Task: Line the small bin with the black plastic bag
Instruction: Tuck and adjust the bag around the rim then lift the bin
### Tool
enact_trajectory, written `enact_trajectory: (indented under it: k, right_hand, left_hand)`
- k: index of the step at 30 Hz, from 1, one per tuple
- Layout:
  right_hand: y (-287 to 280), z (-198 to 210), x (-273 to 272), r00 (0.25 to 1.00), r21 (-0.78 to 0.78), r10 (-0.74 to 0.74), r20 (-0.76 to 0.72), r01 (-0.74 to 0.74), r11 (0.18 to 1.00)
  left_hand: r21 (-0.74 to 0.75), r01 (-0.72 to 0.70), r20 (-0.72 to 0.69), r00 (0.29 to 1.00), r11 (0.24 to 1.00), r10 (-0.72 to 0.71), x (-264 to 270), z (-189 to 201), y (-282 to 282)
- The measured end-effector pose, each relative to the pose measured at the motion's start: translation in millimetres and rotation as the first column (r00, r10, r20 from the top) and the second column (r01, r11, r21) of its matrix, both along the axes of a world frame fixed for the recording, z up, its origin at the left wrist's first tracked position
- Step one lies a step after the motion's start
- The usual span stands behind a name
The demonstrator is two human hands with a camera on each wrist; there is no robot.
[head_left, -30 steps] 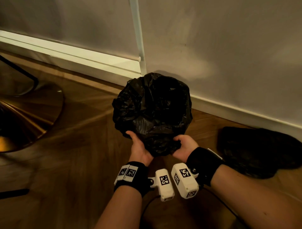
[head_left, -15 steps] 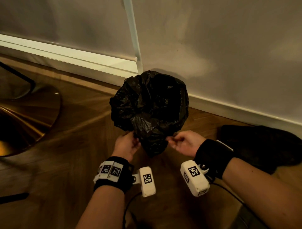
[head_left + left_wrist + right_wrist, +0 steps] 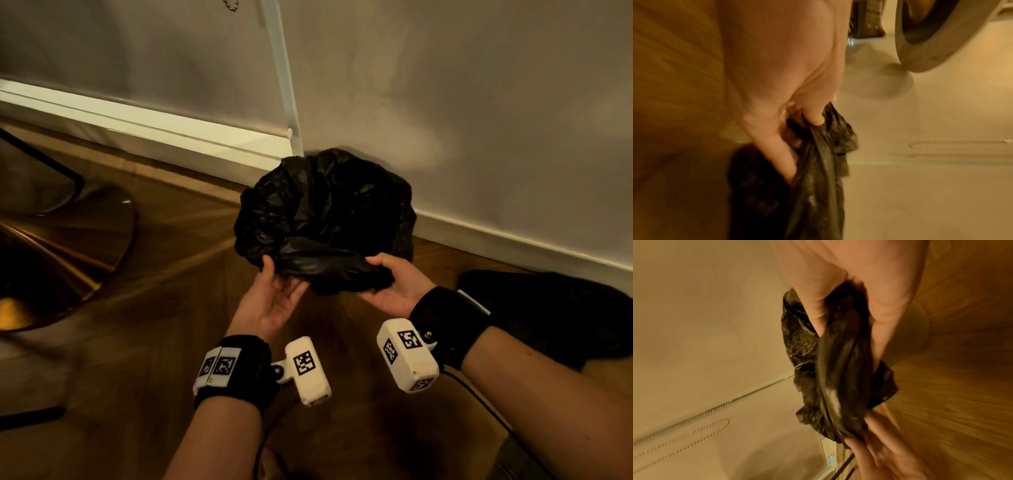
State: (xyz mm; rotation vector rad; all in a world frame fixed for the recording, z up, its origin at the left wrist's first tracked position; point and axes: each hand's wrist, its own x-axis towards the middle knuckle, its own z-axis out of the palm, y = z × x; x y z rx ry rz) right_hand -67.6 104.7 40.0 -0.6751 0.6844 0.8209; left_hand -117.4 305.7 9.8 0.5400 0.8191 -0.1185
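The black plastic bag (image 3: 322, 219) drapes over the small bin, which stands on the wood floor against the wall; the bin itself is hidden under the plastic. My left hand (image 3: 274, 291) is palm up at the near left of the bag, thumb over the plastic and fingers under it. My right hand (image 3: 390, 281) grips the bunched near edge (image 3: 342, 270) of the bag. The left wrist view shows my fingers (image 3: 785, 155) pinching a fold of bag (image 3: 824, 162). In the right wrist view my thumb and fingers clasp a twisted roll of bag (image 3: 838, 369).
White skirting board (image 3: 171, 137) and a grey wall run behind the bin. A dark shoe-like object (image 3: 555, 308) lies on the floor to the right. A round metallic base (image 3: 51, 246) with a black leg stands at the left. A bead chain (image 3: 684, 443) hangs by the wall.
Both hands turned palm up and lifted the bag's near edge, stretching it into a taut roll between them; half a second ago they pinched a hanging fold lower down.
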Motion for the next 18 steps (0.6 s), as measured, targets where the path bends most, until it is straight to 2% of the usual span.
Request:
enact_trajectory:
  k: [2, 4, 7, 9, 11, 13, 14, 16, 18]
  right_hand:
    - [-5, -4, -2, 1.0, 0.013, -0.01, 0.005, 0.01, 1.0]
    - [-7, -5, -6, 0.999, -0.001, 0.043, 0.026, -0.043, 0.999]
    - [-3, -4, -6, 0.999, -0.036, 0.025, 0.031, -0.024, 0.999]
    - [5, 0, -1, 0.999, -0.064, 0.032, 0.032, -0.03, 0.998]
    - [13, 6, 2, 0.996, -0.088, 0.083, 0.029, -0.08, 0.993]
    - [13, 8, 6, 0.987, -0.154, 0.157, 0.017, -0.153, 0.976]
    - [8, 7, 9, 0.978, -0.238, 0.206, 0.016, -0.196, 0.951]
    - [-7, 7, 20, 0.957, -0.41, 0.285, 0.048, -0.241, 0.879]
    - [-20, 5, 36, 0.957, -0.468, 0.273, 0.099, -0.197, 0.862]
  left_hand:
    - [0.012, -0.015, 0.016, 1.0, 1.0, 0.014, -6, -10, 6]
    - [0.035, -0.026, -0.001, 1.0, 0.999, 0.026, -10, -17, 2]
    - [0.002, -0.08, 0.028, 0.996, 0.997, 0.08, -7, -11, -10]
    - [0.039, -0.008, 0.082, 0.997, 0.999, 0.005, 3, 0, -21]
    - [0.203, 0.104, 0.07, 0.99, 0.974, -0.12, 16, 6, -30]
    - [0.417, 0.157, -0.081, 0.987, 0.895, -0.135, 30, 6, -29]
    - [0.49, 0.174, -0.137, 0.983, 0.854, -0.122, 35, 7, -26]
    - [0.549, 0.203, -0.153, 0.978, 0.811, -0.142, 41, 6, -18]
    - [0.565, 0.233, -0.151, 0.972, 0.791, -0.179, 42, 4, -10]
